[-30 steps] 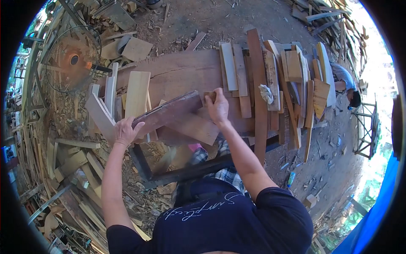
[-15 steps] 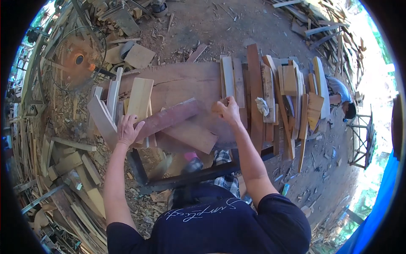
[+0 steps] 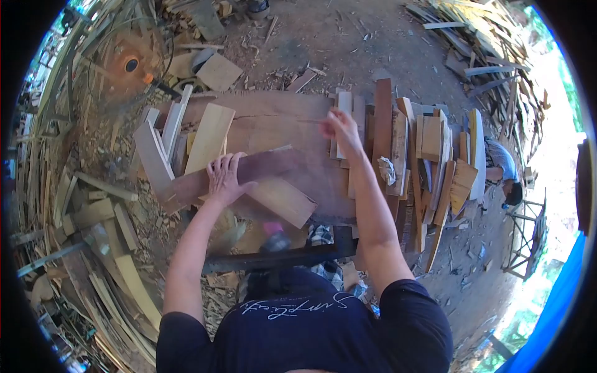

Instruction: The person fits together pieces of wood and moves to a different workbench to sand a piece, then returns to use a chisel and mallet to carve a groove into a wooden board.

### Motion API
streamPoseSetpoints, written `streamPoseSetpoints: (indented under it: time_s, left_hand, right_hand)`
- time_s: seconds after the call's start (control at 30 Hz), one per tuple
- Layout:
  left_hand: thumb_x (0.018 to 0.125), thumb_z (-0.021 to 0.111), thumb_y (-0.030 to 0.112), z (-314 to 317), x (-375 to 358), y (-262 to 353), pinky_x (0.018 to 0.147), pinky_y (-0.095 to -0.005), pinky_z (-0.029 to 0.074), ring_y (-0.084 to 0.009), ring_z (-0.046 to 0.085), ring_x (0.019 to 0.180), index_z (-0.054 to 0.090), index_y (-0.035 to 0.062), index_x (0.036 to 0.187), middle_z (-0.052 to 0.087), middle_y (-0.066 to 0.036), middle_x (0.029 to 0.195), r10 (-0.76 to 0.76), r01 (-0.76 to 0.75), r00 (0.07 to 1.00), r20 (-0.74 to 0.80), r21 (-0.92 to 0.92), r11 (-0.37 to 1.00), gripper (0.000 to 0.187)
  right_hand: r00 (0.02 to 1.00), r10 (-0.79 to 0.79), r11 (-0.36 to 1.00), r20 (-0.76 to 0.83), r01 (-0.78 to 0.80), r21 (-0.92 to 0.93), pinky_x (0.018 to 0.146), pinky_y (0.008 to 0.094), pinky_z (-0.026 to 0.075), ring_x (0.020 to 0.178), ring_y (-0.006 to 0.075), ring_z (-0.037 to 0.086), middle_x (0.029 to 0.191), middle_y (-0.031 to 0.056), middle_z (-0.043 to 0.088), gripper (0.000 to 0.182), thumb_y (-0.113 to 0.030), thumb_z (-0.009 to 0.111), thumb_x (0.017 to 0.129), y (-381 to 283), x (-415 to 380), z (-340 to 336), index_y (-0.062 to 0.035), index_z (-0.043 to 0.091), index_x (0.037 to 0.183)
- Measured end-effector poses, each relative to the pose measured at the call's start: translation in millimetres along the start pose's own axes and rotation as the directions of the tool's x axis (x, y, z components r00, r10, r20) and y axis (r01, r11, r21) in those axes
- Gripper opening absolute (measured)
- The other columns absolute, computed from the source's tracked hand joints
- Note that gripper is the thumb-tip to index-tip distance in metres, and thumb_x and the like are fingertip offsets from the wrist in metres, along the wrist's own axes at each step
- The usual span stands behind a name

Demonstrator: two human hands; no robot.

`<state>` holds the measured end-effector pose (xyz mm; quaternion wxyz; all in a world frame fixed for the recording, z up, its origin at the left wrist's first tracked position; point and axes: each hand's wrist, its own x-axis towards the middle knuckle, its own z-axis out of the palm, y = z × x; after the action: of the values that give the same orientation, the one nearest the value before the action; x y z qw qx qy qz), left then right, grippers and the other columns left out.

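Note:
My left hand (image 3: 224, 179) lies across a dark reddish-brown wooden board (image 3: 267, 163), fingers over its far side and thumb at its near side, gripping it. The board slants over the workbench top (image 3: 280, 118), its left end reaching past the near edge. Beneath it a lighter board (image 3: 286, 202) sticks out toward me. My right hand (image 3: 343, 132) is raised near the pale upright-lying planks at the right, fingers curled together. Motion smears its fingertips, and whatever they may hold cannot be made out.
Several planks (image 3: 211, 137) lie on the bench's left part, and more are stacked (image 3: 429, 140) at the right, with a crumpled white cloth (image 3: 386, 170). A fan (image 3: 131, 64) stands far left. A bent-over person (image 3: 500, 165) is at the right. Scrap wood (image 3: 112, 236) covers the ground at left.
The reddish-brown board has shifted left, its left end now showing beyond my left hand. My left hand has moved right onto it. My right hand has risen away from the board's right end.

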<state>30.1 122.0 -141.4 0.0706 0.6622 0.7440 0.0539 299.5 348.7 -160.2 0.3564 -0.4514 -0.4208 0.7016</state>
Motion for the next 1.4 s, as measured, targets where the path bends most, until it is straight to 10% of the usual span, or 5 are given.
streamPoseSetpoints:
  time_s: [0.3, 0.47, 0.7, 1.07, 1.4]
  left_hand:
    - [0.059, 0.087, 0.032, -7.8, 7.2, 12.7, 0.103, -0.0440, 0.028, -0.0272, 0.043, 0.120, 0.040, 0.0180, 0.134, 0.048, -0.007, 0.124, -0.063, 0.063, 0.968, 0.243, 0.004, 0.998, 0.090]
    - [0.058, 0.087, 0.032, -29.0, -24.4, 33.3, 0.102, -0.0462, 0.032, -0.0269, 0.047, 0.117, 0.041, 0.0199, 0.134, 0.049, -0.007, 0.118, 0.000, 0.024, 0.972, 0.233, -0.097, 0.995, 0.089]
    - [0.057, 0.089, 0.030, -43.3, -48.9, 60.0, 0.098, -0.0442, 0.040, -0.0296, 0.051, 0.113, 0.046, 0.0142, 0.129, 0.052, -0.009, 0.115, -0.032, 0.096, 0.968, 0.247, -0.250, 0.963, 0.086]
    - [0.055, 0.091, 0.020, -40.9, -69.0, 70.1, 0.096, -0.0407, 0.044, -0.0284, 0.052, 0.109, 0.043, 0.0112, 0.130, 0.050, -0.011, 0.114, 0.039, 0.027, 0.993, 0.111, -0.537, 0.843, 0.089]
    - [0.072, 0.084, 0.023, -29.7, -65.3, 49.8, 0.101, -0.0332, 0.041, -0.0182, 0.051, 0.116, 0.038, 0.0098, 0.140, 0.054, -0.009, 0.124, 0.179, 0.583, 0.743, 0.644, -0.756, 0.299, 0.082]
  right_hand:
    - [0.982, 0.118, 0.977, -0.150, -0.142, -0.159, 0.070, 0.0256, 0.049, 0.081, 0.0116, 0.059, 0.094, 0.0065, 0.062, 0.035, -0.020, 0.052, 0.098, 93.6, -154.2, 12.7, -0.0011, 0.051, 0.127]
    - [0.997, -0.083, 0.978, 0.008, 0.083, -0.193, 0.093, 0.0352, 0.045, 0.109, 0.0240, 0.055, 0.124, 0.0182, 0.050, 0.051, -0.026, 0.054, 0.097, 68.0, -164.2, 28.0, -0.0100, 0.038, 0.143]
    - [0.977, -0.164, 0.872, 0.138, 0.209, -0.442, 0.086, 0.0314, 0.047, 0.097, 0.0235, 0.058, 0.116, 0.0137, 0.056, 0.046, -0.026, 0.054, 0.097, 29.6, -178.6, 32.6, -0.0061, 0.046, 0.138]
    - [0.970, -0.236, 0.966, 0.056, 0.241, -0.098, 0.095, 0.0352, 0.045, 0.109, 0.0226, 0.056, 0.121, 0.0152, 0.055, 0.066, -0.027, 0.069, 0.088, 9.1, -216.0, 47.8, -0.0031, 0.037, 0.141]
    - [0.994, 0.006, 0.997, 0.113, 0.002, -0.072, 0.090, 0.0356, 0.049, 0.110, 0.0229, 0.055, 0.123, 0.0168, 0.052, 0.078, -0.039, 0.067, 0.088, 25.5, -173.6, 58.8, -0.0014, 0.029, 0.144]
